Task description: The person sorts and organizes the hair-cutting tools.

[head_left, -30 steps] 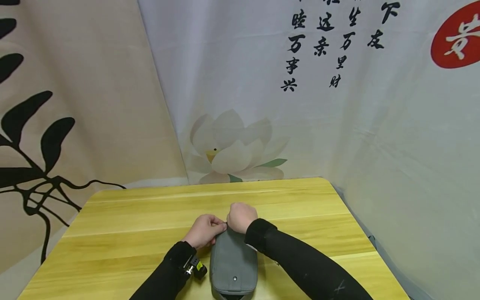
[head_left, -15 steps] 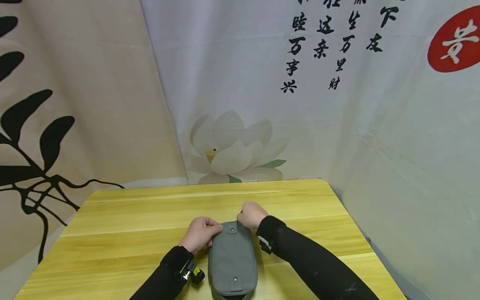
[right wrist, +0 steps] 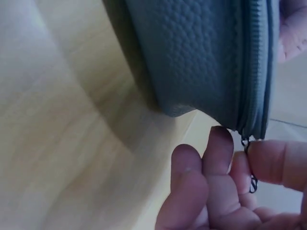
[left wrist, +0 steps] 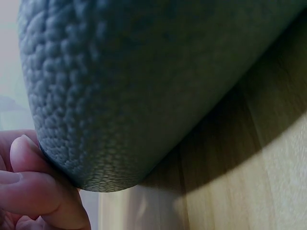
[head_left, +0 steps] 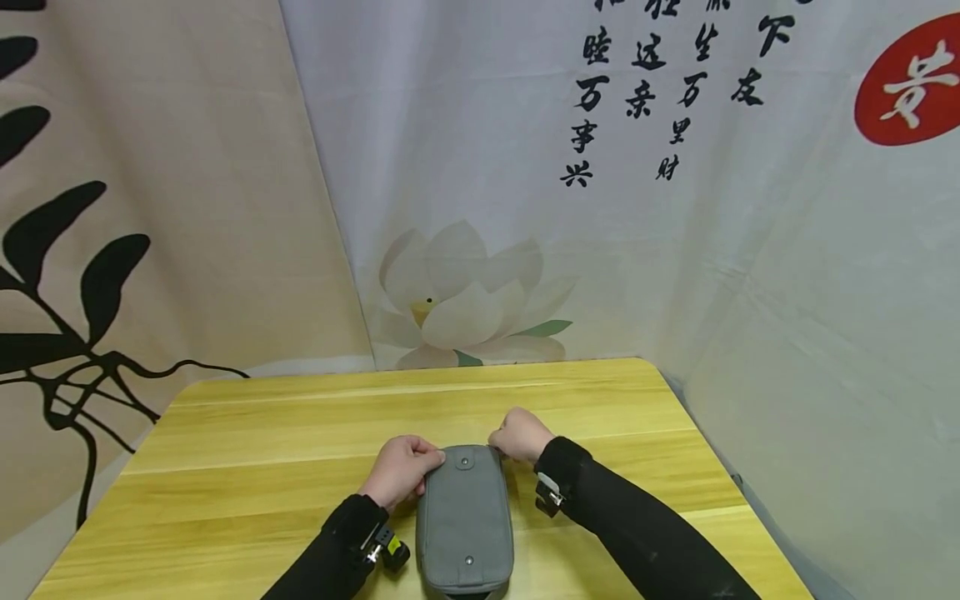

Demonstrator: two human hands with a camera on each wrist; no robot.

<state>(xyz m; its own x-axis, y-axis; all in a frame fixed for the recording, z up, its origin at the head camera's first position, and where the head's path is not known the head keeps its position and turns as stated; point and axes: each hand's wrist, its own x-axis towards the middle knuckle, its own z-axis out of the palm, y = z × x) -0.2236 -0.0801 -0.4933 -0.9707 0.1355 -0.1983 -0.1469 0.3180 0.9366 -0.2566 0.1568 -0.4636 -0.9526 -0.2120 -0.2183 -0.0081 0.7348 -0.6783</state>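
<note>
A grey pebbled-leather zip pouch (head_left: 467, 521) lies on the wooden table, its two snap studs facing up. My left hand (head_left: 401, 471) pinches its far left corner, thumb on top; in the left wrist view the fingers (left wrist: 36, 191) press against that end. At the far right corner, my right hand (head_left: 521, 435) grips the small dark zipper pull (right wrist: 253, 184) between thumb and fingers. The zipper (right wrist: 256, 62) runs along the pouch's upper edge in the right wrist view, with its teeth together along the visible stretch.
The yellow wood-grain table (head_left: 300, 425) extends around the pouch on all sides. Behind it hangs a pale curtain (head_left: 480, 167) with a printed lotus and dark characters. A dark strap end shows below the pouch's near edge.
My right hand has moved rightward with the zipper pull, from the middle of the pouch's far end to its right corner, uncovering the far snap. My left hand has barely shifted.
</note>
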